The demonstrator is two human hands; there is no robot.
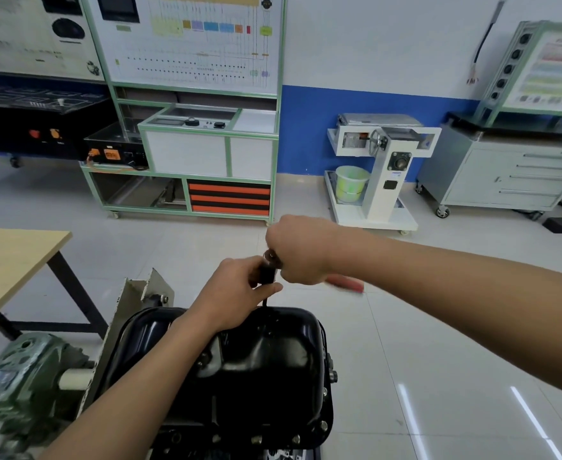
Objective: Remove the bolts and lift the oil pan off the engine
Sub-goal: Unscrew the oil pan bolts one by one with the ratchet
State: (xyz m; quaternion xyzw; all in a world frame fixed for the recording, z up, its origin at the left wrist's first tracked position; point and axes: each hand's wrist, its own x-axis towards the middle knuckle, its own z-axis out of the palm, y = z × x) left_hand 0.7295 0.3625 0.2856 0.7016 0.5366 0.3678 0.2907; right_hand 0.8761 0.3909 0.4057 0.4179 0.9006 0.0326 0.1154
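Oil pan (266, 366), bolts (256, 439) in its near rim — left hand (236, 290) pinched the ratchet extension (267, 273), right hand (298, 250) gripped the red handle (346, 283); tilted, it might slip and round a bolt.

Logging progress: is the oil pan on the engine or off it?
On. The oil pan lies in place with bolts in its near rim; left hand and right hand hold a wrench at its far edge.

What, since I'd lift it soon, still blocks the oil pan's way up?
Bolts still sit in the oil pan flange along its near edge and right side. The left hand and right hand hold a ratchet at the far edge, the left forearm crossing above the pan. Nothing else overhangs it.
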